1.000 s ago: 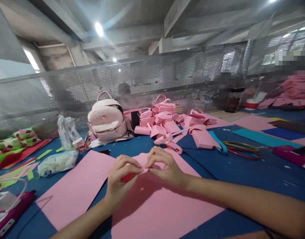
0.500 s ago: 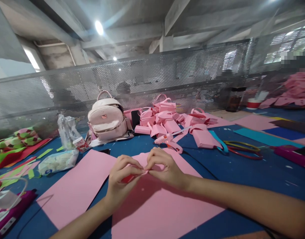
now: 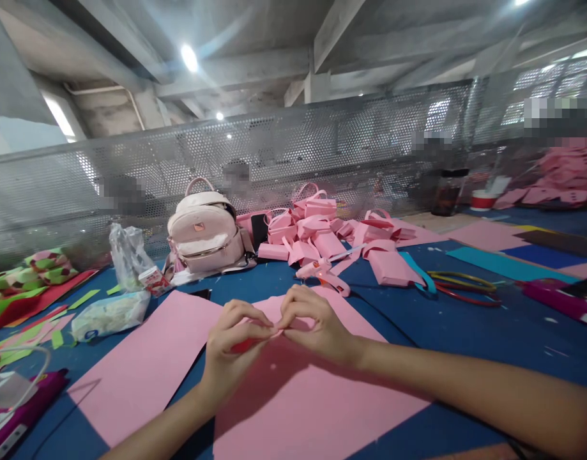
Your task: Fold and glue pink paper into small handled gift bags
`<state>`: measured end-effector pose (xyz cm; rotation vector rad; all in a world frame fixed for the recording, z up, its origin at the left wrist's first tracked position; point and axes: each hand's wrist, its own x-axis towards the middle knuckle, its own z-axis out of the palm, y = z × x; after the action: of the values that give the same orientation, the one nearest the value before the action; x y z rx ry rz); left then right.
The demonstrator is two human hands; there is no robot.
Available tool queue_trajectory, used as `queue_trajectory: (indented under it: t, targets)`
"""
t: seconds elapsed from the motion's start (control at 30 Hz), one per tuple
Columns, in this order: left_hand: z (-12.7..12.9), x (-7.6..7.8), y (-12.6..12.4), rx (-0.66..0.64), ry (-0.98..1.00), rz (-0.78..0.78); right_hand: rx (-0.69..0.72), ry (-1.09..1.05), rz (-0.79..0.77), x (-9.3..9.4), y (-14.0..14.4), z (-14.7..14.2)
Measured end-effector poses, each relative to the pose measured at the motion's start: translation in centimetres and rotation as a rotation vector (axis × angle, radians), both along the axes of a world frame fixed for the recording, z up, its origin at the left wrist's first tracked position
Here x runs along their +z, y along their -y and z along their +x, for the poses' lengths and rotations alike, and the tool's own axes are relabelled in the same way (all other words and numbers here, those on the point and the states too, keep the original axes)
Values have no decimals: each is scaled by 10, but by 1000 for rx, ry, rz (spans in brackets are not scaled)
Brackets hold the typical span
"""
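Over a large pink sheet (image 3: 312,409), my left hand (image 3: 238,342) and my right hand (image 3: 317,326) meet fingertip to fingertip. Both are closed in a pinch on a small pink piece (image 3: 245,345), which shows deeper red under my left fingers. Most of that piece is hidden, so its shape cannot be made out. Just beyond my right hand a pink glue gun (image 3: 322,273) lies on the sheet's far edge. To the left of my left hand a second pink sheet (image 3: 149,364) lies flat.
Several small pink bags (image 3: 317,230) are heaped beyond the glue gun, beside a pale backpack (image 3: 202,233). Purple power strips (image 3: 25,409) lie at both sides. A glue-gun cord crosses the blue tabletop (image 3: 465,338). Perforated metal screens (image 3: 283,153) stand behind.
My hands keep the same pinch, with hardly any finger movement. The whole view has shifted very slightly.
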<state>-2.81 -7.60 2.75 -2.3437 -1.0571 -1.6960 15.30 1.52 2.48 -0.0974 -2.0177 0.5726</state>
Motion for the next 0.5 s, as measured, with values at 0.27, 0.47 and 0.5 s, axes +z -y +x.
queue_trajectory:
  t: [0.27,0.47,0.5]
  targets:
    - [-1,-1,-2,11,15,-15,4,-17,-46,3,-1,0]
    - [-1,-1,-2,18,40,-29,3,-1,-46,3,-1,1]
    - [-1,-1,-2,20,46,-33,1,-1,-46,2,-1,1]
